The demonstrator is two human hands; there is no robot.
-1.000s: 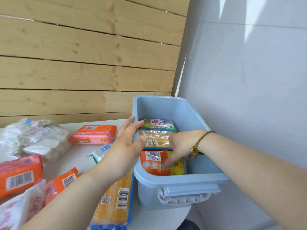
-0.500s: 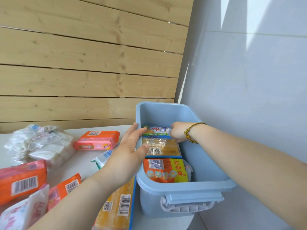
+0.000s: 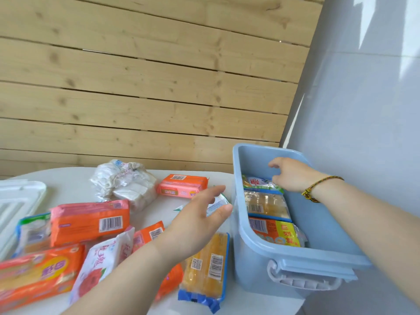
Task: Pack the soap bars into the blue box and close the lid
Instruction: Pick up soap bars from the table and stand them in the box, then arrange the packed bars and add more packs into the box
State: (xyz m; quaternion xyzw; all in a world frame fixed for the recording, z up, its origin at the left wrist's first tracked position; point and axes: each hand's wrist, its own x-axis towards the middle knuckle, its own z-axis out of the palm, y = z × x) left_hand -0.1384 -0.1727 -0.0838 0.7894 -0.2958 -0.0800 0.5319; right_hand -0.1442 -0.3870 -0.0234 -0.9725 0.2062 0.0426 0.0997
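While the right hand (image 3: 289,175) reaches into the blue box (image 3: 318,223) at the right edge of the worktop (image 3: 75,180), its fingers curl around the far end of the green-and-white soap pack (image 3: 259,183) lying at the back of the box; whether it truly pinches the wrapper I cannot tell. The left hand (image 3: 200,220) hovers spread and empty just left of the box wall, above a small white-and-green packet (image 3: 217,204). Three packs lie in a row along the box floor: the green one, a clear-wrapped yellow bar (image 3: 264,206), and an orange-and-yellow pack (image 3: 276,231) nearest the front handle. Many soap bars wait outside, among them a long yellow bar (image 3: 206,267) at the near edge and a pink-orange pack (image 3: 183,188) toward the far edge. A white lid (image 3: 16,201) rests at the left edge. To do this step well, I judge the right hand should press the green pack flat against the back wall so the row sits snug, leaving room for a second layer, while the left fetches the nearest packet.
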